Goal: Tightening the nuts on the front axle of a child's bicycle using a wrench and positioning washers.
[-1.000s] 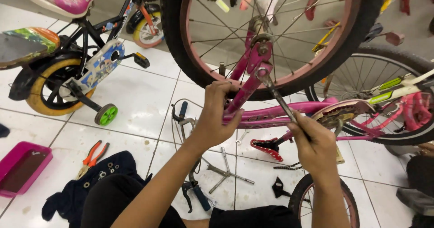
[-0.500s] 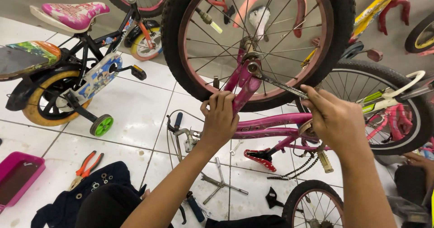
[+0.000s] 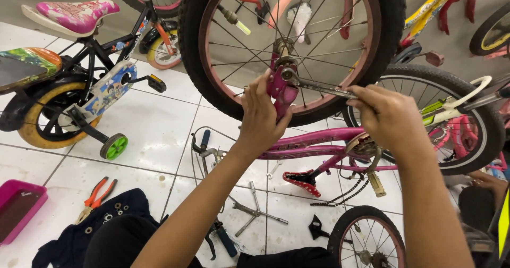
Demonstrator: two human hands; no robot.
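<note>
An upside-down pink child's bicycle lies in front of me, its black-tyred wheel [image 3: 372, 60] raised high. My left hand [image 3: 261, 118] grips the pink fork leg [image 3: 280, 90] just below the axle. My right hand [image 3: 387, 115] is closed around the handle of a metal wrench [image 3: 319, 87], whose head sits on the axle nut. The pink frame tube [image 3: 319, 140] runs beneath both hands, with the crank, a pedal [image 3: 376, 183] and a loose chain hanging under my right wrist.
A black small bicycle with a pink saddle [image 3: 74, 15], yellow-rimmed wheel and green training wheel [image 3: 113, 145] stands at left. On the tiled floor lie orange pliers [image 3: 95, 193], a dark cloth, a cross wrench [image 3: 255, 210], a pink tray [image 3: 18, 207] and a small wheel [image 3: 366, 239].
My right hand has swung the wrench upward around the axle, from low beside the frame to nearly level. My left hand slid up the fork toward the axle. The view tilted slightly.
</note>
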